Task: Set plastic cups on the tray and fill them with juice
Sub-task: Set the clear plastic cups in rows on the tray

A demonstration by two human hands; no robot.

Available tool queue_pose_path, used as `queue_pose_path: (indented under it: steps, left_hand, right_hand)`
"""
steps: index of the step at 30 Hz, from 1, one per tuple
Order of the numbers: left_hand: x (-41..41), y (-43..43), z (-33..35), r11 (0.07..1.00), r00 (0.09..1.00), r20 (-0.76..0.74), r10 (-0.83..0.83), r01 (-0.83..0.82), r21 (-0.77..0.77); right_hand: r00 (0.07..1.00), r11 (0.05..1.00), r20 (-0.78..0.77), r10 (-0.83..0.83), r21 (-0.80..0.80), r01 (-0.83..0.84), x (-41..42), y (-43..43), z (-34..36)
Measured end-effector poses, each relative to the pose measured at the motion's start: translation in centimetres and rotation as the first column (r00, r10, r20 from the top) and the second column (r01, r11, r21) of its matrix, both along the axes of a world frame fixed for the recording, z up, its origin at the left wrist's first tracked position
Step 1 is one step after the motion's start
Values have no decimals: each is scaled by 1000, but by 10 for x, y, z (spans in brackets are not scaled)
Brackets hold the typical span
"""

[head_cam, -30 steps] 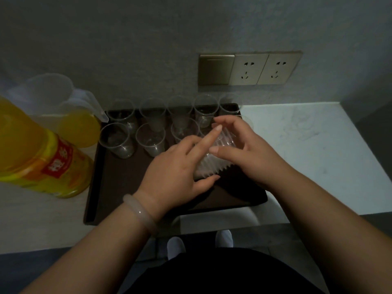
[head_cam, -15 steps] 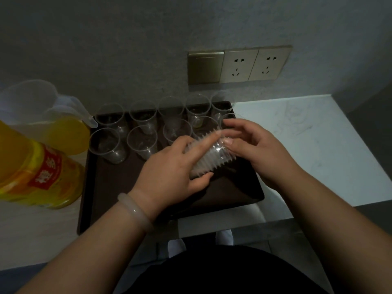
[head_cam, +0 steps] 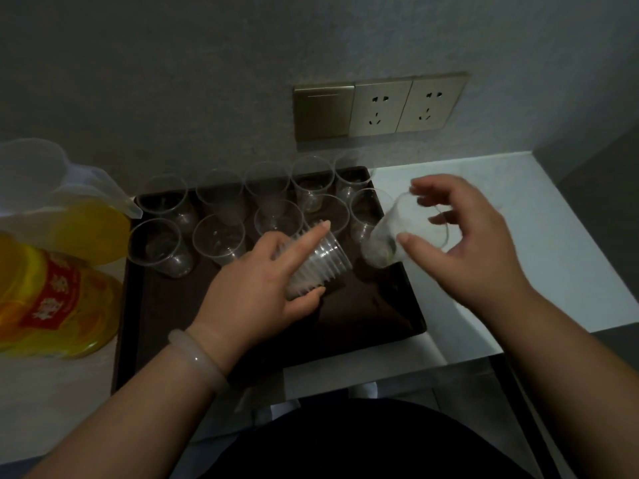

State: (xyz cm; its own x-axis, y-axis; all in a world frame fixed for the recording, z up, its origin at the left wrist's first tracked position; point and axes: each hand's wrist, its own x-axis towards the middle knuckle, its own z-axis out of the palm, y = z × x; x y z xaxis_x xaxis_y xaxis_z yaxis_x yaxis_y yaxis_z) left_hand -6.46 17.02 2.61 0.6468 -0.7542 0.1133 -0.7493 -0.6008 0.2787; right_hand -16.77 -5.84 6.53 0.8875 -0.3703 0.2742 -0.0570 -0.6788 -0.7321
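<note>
1. Left hand (head_cam: 262,292) grips the stack (head_cam: 321,267) above the tray (head_cam: 363,316), steadying the supply;
2. Right hand (head_cam: 477,250) holds one tilted cup (head_cam: 390,233) over the tray's right edge, apparently bound for the open front space.

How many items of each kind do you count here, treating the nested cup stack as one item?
Empty cups standing on the tray: 10
Single cup in the right hand: 1
Cup stack in the left hand: 1
Juice bottle: 1
Pitcher: 1
Tray: 1
Total: 15
</note>
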Motion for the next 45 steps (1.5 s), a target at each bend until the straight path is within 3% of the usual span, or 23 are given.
queue_pose_path:
  steps: [4, 11, 40, 45]
  left_hand:
    - [-3, -3, 0, 1000, 1000, -21, -6, 6, 7]
    - [-3, -3, 1, 1000, 999, -38, 7, -8, -17]
    - [5, -11, 10, 999, 998, -52, -19, 17, -40]
    - [8, -11, 12, 999, 998, -53, -31, 29, -38]
  right_hand:
    - [985, 976, -167, 33, -206, -68, -4, 2, -21]
    - [946, 935, -316, 71, -309, -173, -4, 3, -49]
    - [965, 885, -247, 86, -426, -188, 7, -5, -55]
    - [979, 889, -172, 105, -425, -170, 9, -9, -51]
